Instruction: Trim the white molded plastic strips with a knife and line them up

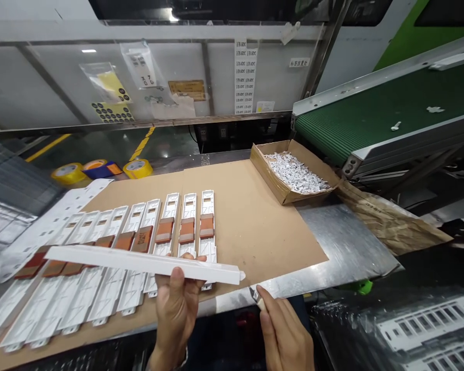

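Observation:
A long white plastic strip (pixel 139 261) is held in my left hand (pixel 178 304), thumb on the near side and fingers behind it. It lies nearly level, above a row of similar parts. At its right end a small white tab sticks out. My right hand (pixel 284 327) is closed around a small knife (pixel 257 298) with a pale handle, its short blade pointing up and left, just below that end and apart from it. Several white plastic parts (pixel 208 206) lie side by side on the cardboard (pixel 247 226), each with a reddish-brown block (pixel 186 230) across its middle.
An open cardboard box (pixel 272 178) of small white scraps stands at the back right, beside a green conveyor belt (pixel 371 108). Tape rolls (pixel 138 168) sit at the back left. Brown paper (pixel 386 219) hangs at the right edge. White slotted panels (pixel 429 322) are at lower right.

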The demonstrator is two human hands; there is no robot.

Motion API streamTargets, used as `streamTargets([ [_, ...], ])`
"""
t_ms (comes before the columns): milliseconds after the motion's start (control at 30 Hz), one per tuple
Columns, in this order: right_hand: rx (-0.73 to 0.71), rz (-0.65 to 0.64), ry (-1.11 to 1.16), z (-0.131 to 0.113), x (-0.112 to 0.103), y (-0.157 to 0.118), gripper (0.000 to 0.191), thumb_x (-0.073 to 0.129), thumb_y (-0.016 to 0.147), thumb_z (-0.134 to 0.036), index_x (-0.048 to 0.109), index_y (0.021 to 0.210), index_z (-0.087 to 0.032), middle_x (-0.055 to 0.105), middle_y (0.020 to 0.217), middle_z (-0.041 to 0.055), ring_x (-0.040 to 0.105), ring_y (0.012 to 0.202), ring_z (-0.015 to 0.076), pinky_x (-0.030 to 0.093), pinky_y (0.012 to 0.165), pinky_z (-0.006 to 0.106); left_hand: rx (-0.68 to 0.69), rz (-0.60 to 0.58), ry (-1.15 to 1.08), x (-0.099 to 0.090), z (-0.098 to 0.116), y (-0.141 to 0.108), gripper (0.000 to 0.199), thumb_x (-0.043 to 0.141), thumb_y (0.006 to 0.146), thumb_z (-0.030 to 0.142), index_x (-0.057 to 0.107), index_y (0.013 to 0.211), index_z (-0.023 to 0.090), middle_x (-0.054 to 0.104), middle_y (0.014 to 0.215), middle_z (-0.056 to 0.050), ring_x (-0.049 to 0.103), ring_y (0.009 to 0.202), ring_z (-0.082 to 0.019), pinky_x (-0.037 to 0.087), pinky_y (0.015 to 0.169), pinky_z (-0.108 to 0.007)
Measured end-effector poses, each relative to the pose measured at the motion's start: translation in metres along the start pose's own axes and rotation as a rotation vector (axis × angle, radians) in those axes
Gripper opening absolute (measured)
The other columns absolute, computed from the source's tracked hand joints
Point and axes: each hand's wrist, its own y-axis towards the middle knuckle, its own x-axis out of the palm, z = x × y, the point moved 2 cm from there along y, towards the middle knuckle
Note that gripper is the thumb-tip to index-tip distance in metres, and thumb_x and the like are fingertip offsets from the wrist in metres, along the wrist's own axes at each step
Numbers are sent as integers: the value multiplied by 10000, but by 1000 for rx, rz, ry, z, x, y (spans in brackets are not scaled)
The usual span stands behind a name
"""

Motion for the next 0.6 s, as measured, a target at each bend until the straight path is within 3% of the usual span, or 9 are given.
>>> streamTargets([
  [200, -42, 31, -60, -5, 7, 6, 338, 426, 940, -203, 500, 1266, -152, 615, 809, 82, 566, 753, 199, 451, 675, 310, 0, 25, 18, 5, 4, -4, 642, 831, 536, 398, 511, 1081, 285, 676, 833, 30, 678, 790, -208, 563, 608, -256],
  [600, -43, 3, -83, -5, 8, 8, 315, 433, 936, -190, 513, 1237, -143, 592, 767, 70, 550, 718, 191, 440, 643, 303, 3, 38, 50, 7, 5, -4, 567, 838, 509, 414, 489, 926, 256, 660, 821, 36, 674, 755, -194, 560, 583, -238],
])
